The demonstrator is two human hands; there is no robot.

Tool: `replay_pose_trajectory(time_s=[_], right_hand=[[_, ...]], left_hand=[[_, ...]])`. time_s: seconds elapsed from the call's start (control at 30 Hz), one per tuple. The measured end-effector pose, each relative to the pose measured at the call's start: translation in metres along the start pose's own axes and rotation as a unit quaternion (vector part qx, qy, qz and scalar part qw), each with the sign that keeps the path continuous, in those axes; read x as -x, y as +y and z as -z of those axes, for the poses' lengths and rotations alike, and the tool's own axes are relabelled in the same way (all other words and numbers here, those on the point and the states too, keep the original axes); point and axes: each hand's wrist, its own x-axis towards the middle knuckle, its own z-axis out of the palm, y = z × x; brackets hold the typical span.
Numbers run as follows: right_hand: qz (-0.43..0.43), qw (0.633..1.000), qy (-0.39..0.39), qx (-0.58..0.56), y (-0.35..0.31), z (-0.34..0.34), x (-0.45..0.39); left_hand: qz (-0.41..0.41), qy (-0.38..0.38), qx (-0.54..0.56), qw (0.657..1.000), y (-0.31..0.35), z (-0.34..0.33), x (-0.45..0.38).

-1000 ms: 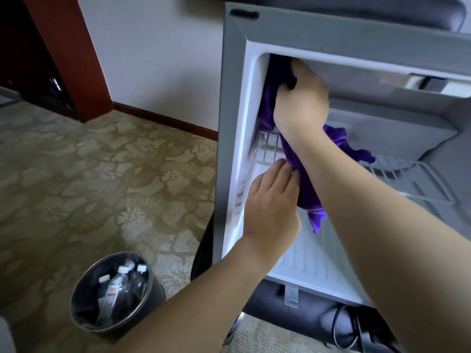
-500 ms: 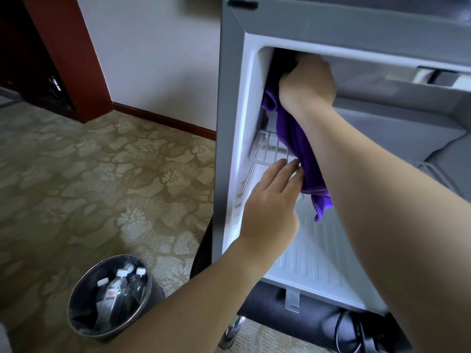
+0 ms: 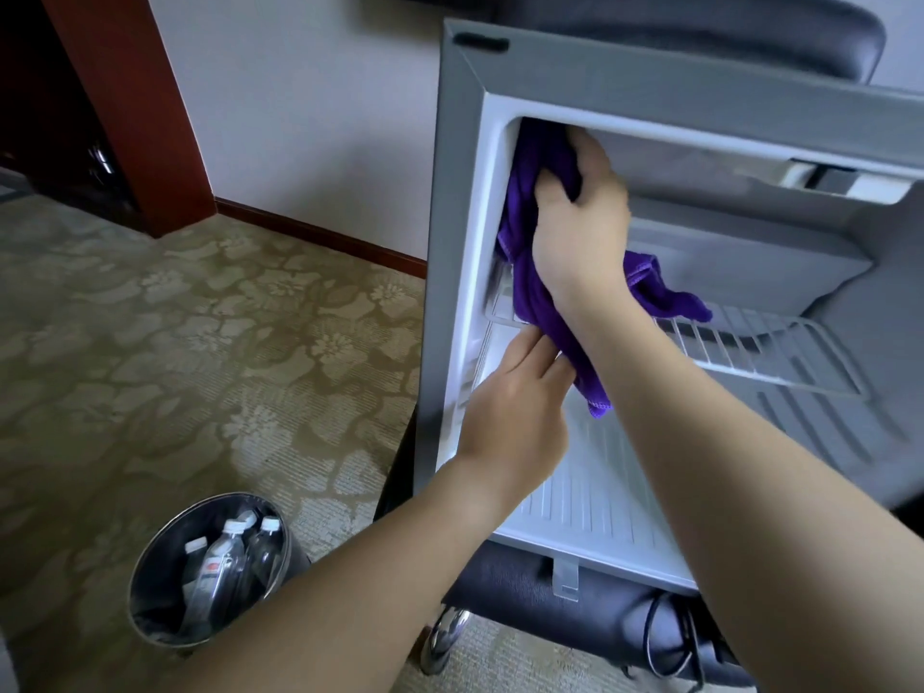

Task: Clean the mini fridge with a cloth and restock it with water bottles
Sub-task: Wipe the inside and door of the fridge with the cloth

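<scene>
Nearest to you, low on the left, a round metal bin (image 3: 150,582) stands on the patterned carpet (image 3: 200,342) with several water bottles (image 3: 220,567) lying in it, white caps up, well apart from the fridge.

Your left hand (image 3: 515,417) reaches into the open mini fridge (image 3: 460,242) just below the wire shelf (image 3: 750,347). Its fingers (image 3: 525,352) are straight and close together, their tips touching the lower hanging part of the purple cloth (image 3: 535,292) by the left inner wall; they are not curled round anything.

Your right arm crosses above it, and your right hand (image 3: 580,212) is higher up, near the top left corner of the compartment. Its fingers are curled round a bunch of the cloth and press it against the left wall just under the ceiling of the cavity. The rest of the cloth hangs down from that hand: one end trails to the right and lies on the wire shelf, another hangs past the shelf's front edge to a point above the ribbed white floor (image 3: 590,492) of the fridge.

The fridge rests on a black padded chair seat (image 3: 525,577), whose chrome caster (image 3: 445,637) shows beneath; a black cable (image 3: 665,637) loops at the seat's front right. Behind, a dark chair back (image 3: 700,37) rises over the fridge top. Farther off are a pale wall (image 3: 300,117) with a reddish baseboard (image 3: 320,232) and a reddish wooden panel (image 3: 130,107) on the left.
</scene>
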Motion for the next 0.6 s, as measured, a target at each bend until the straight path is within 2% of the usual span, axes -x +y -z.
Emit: replay_pose_trajectory(time_s=[0.1,0.4,0.6], right_hand=[[0.022,0.999,-0.014,-0.031,0.002,0.007,0.012],[0.067,0.994,-0.041,-0.079,-0.002,0.026,0.040],[0.100,0.990,-0.073,-0.061,-0.007,0.038,0.059]], left_hand=[[-0.023,-0.015,-0.055,0.998,-0.004,0.012,0.001],[-0.043,-0.012,-0.053,0.998,-0.004,0.015,0.003],[-0.014,0.051,-0.081,0.995,0.009,0.007,0.007]])
